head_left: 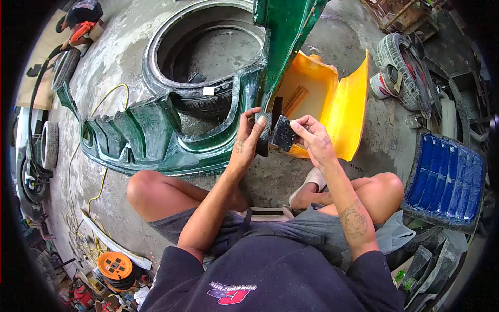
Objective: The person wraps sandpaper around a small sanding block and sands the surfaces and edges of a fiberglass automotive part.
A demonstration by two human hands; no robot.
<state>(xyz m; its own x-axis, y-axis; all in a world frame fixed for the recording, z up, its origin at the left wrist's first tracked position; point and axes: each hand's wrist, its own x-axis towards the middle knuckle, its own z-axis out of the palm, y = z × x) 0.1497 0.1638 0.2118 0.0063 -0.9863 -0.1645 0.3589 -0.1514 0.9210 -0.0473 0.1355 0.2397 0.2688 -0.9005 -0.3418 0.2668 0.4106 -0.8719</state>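
Observation:
My left hand (248, 136) is closed on the lower end of a dark strip (264, 136), thumb towards its edge, beside the green moulded part (208, 151). Just right of it, my right hand (315, 136) pinches a black, speckled, wet-looking pad (283, 133) between thumb and fingers. Behind both hands the green part rises to the top of the view. A yellow container (353, 104) with cloudy liquid and a brown wooden piece (295, 101) stands beyond my right hand.
A tyre (150, 62) lies under the green part. At the right are a blue ribbed panel (444, 179), a white bucket (381, 86) and another tyre (397, 57). An orange cable reel (115, 265) and yellow cable lie lower left. Another person (82, 15) bends at the upper left.

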